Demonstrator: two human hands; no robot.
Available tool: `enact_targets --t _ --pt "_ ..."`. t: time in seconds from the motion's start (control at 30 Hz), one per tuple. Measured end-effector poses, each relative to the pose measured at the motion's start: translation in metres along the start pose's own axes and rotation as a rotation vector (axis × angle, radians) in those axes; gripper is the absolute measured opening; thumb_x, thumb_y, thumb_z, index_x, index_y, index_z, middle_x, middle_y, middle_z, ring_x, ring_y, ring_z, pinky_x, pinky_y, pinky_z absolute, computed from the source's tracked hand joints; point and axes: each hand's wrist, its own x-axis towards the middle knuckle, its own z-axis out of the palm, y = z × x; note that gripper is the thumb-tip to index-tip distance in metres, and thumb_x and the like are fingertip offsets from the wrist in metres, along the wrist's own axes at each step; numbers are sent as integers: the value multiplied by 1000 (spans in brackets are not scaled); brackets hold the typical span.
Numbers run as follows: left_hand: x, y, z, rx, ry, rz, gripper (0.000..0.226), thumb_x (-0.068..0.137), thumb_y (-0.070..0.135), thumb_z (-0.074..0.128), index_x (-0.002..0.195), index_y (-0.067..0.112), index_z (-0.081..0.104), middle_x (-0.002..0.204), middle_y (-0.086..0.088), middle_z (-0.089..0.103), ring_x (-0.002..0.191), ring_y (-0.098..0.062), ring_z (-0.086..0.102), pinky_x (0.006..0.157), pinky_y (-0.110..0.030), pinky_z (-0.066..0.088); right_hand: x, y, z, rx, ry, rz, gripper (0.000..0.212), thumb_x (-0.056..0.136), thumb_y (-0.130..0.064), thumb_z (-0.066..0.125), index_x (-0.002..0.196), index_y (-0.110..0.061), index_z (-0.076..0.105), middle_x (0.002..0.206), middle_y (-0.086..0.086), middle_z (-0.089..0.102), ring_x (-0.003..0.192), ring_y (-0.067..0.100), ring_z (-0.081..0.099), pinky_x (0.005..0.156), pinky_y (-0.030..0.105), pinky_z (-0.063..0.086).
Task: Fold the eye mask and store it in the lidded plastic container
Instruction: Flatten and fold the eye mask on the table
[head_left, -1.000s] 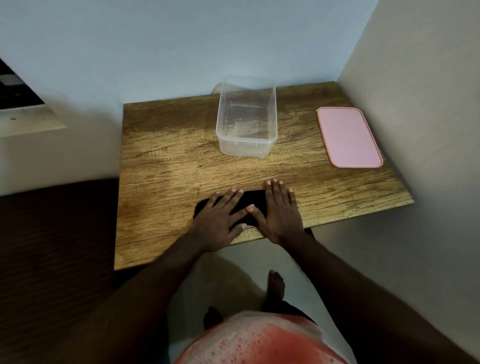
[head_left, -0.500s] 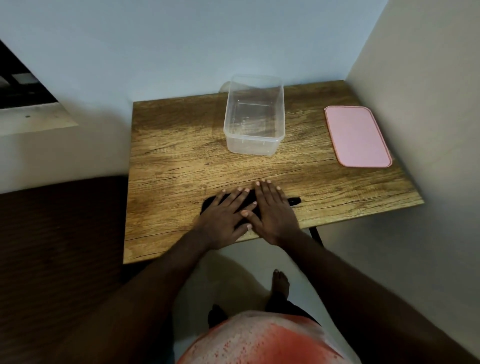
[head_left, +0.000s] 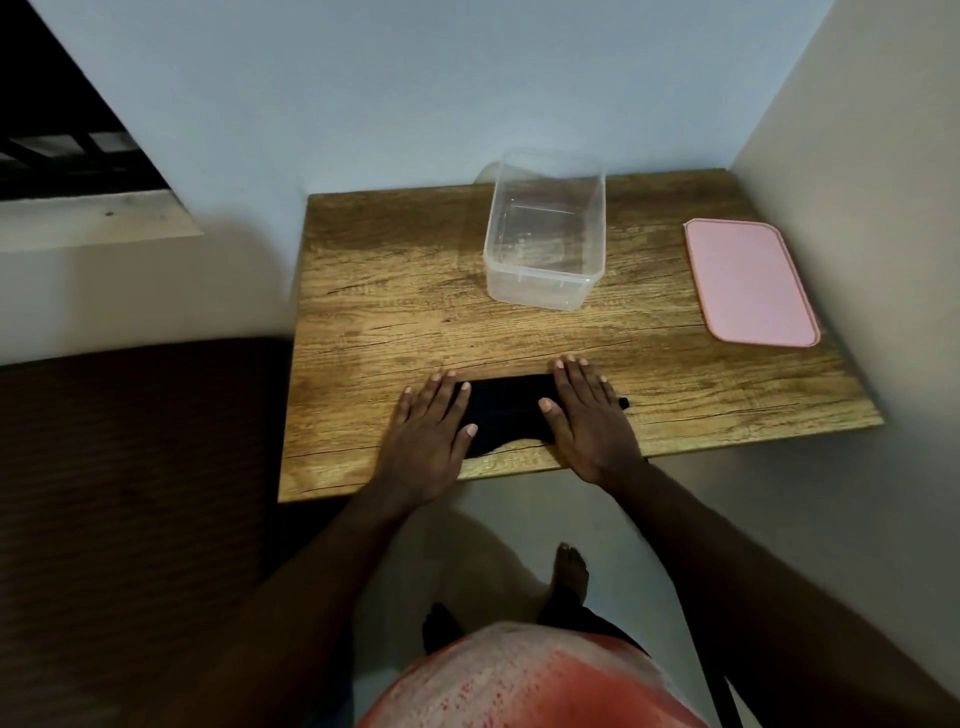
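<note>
Right now the black eye mask (head_left: 506, 413) lies flat near the front edge of the surface (head_left: 405, 291), pinned at its ends by the left hand (head_left: 428, 434) and right hand (head_left: 589, 421), both spread wide and gripping nothing. To fold cleanly, one hand should anchor while the other brings its end across, tucking in the strap (head_left: 623, 402). Beyond, the clear container (head_left: 545, 234) and pink lid (head_left: 750, 283) sit apart.

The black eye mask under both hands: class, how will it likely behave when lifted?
The eye mask lies flat under the left hand and right hand, so it is probably soft and floppy. It looks thin, so likely light. Its strap end may dangle.
</note>
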Motion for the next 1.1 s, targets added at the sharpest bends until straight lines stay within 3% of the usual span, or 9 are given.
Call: enact_targets --t 0.27,0.4,0.6,0.77,0.97,1.03,1.1 --pt "1 5 -3 29 -42 -22 73 90 49 -3 154 16 10 163 -5 6 150 -21 -2 120 -48 2 -10 30 -6 -42 -29 115 83 89 -64 -9 157 -18 1 166 5 -2 151 19 -10 121 42 -8" --pt "5 28 -20 122 -51 -47 63 98 38 20 154 11 6 163 -10 1 150 -27 -8 118 -54 -4 -10 29 -7 -56 -37 112 76 92 -56 -4 157 -16 -1 166 6 -3 151 20 -11 119 41 -10" --pt "36 93 -18 -120 -93 339 60 101 26 32 154 12 8 163 -6 3 150 -18 -3 121 -37 -5 -11 28 -9 -92 -57 102 78 89 -52 -6 156 -13 -3 165 8 -4 152 23 -9 120 44 -6" --pt "45 115 8 -158 -104 331 66 94 40 10 154 12 12 163 -4 12 150 -14 3 120 -34 -5 -13 39 -15 -146 -120 44 80 85 -52 -6 154 -11 -11 165 8 -9 151 23 -12 120 44 -7" --pt "44 120 14 -77 -90 282 70 92 53 9 154 19 12 163 0 6 150 -13 -3 121 -39 -4 -20 62 -20 -141 -160 -17 78 89 -53 -3 157 -15 -3 165 6 -10 151 20 -13 122 45 -4" --pt "43 121 16 -65 -74 277 66 96 52 17 154 19 14 163 -1 6 150 -13 -1 121 -40 -3 -27 64 -21 -90 -118 -5 70 95 -50 4 158 -20 7 165 6 -2 152 21 -6 122 41 -2" --pt "43 120 18 -60 -62 281 65 98 52 23 154 20 15 163 -1 8 150 -14 1 121 -40 -3 -35 62 -21 -4 -9 39 58 101 -45 21 154 -23 30 162 10 20 151 27 14 119 40 9"
